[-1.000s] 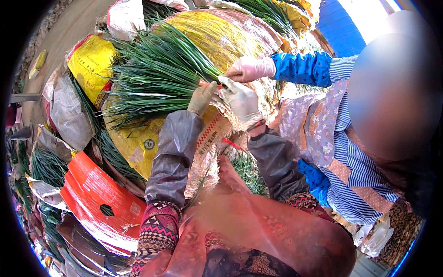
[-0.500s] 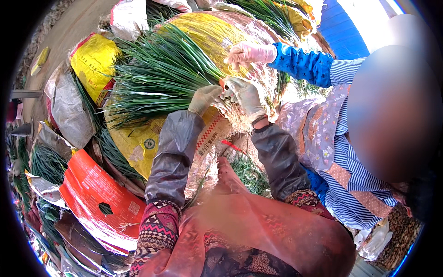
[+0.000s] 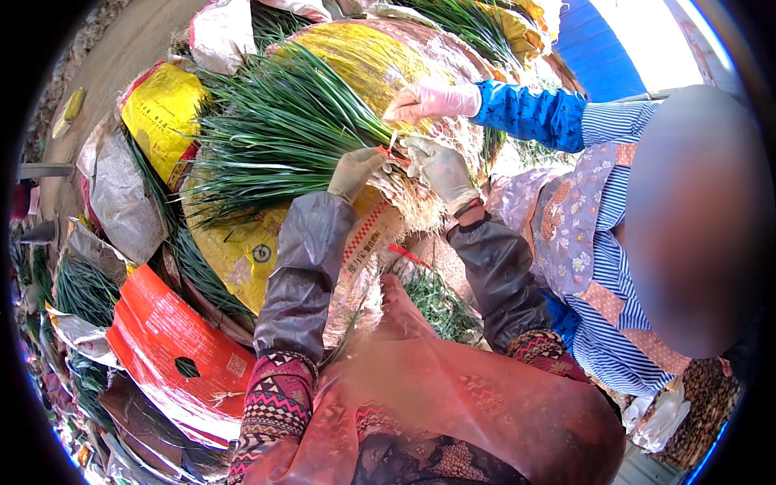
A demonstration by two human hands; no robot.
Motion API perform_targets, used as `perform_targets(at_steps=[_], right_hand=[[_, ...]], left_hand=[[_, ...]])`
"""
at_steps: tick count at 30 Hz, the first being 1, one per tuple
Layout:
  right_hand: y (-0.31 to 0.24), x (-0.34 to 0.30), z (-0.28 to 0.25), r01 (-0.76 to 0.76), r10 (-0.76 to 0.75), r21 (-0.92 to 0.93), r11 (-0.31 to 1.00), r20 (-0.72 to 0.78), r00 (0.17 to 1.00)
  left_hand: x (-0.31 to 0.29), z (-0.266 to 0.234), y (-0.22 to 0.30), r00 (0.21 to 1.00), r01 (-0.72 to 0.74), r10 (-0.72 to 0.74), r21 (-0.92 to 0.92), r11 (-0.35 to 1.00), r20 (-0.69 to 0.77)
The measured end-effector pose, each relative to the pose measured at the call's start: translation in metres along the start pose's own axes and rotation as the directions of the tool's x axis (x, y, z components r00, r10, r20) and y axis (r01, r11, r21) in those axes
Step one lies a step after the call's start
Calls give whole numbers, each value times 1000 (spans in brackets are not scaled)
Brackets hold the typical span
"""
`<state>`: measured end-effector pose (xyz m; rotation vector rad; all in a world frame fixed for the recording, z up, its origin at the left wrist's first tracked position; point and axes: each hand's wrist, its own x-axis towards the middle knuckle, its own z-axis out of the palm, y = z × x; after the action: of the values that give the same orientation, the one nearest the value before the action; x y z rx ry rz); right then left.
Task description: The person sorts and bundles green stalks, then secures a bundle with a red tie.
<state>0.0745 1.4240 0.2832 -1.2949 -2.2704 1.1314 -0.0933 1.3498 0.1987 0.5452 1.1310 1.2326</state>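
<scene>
left hand (image 3: 356,172) and right hand (image 3: 442,171) pinch a red tie (image 3: 396,158) at the green-leaf bundle (image 3: 283,133).

The green bundle (image 3: 283,133) consists of many long and thin leaves, dark green and rather shiny, with a few paler ones among them. It lies on its side across the large yellow sack (image 3: 230,250), which is visible both above and below it. The loose leaf tips are spread as a fan toward the left edge of the sack, while the leaves come together narrowly toward the right side of the sack. At this narrow end is the red tie (image 3: 394,156), a thin strip, partly hidden; whether it is knotted cannot be seen.
</scene>
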Motion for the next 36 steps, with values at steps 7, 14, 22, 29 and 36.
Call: perform_targets(at_steps=[7, 14, 22, 29, 36], right_hand=[[-12, -29, 3, 129, -126, -96, 987, 44, 991], [-37, 6, 17, 319, -365, 250, 914, 164, 917], [10, 52, 0, 430, -450, -185, 884, -81, 889], [5, 65, -8, 259, -128, -490, 832, 284, 950], [17, 42, -37, 117, -117, -4, 993, -111, 987]], left_hand=[[-1, -1, 3, 999, 37, -37, 3, 999, 8], [1, 3, -2, 999, -33, 36, -145, 989, 16], [-2, 7, 5, 999, -1, 2, -1, 1000, 46], [-4, 12, 6, 1000, -1, 1, 24, 1000, -16], [1, 10, 7, 999, 40, -39, -42, 998, 27]])
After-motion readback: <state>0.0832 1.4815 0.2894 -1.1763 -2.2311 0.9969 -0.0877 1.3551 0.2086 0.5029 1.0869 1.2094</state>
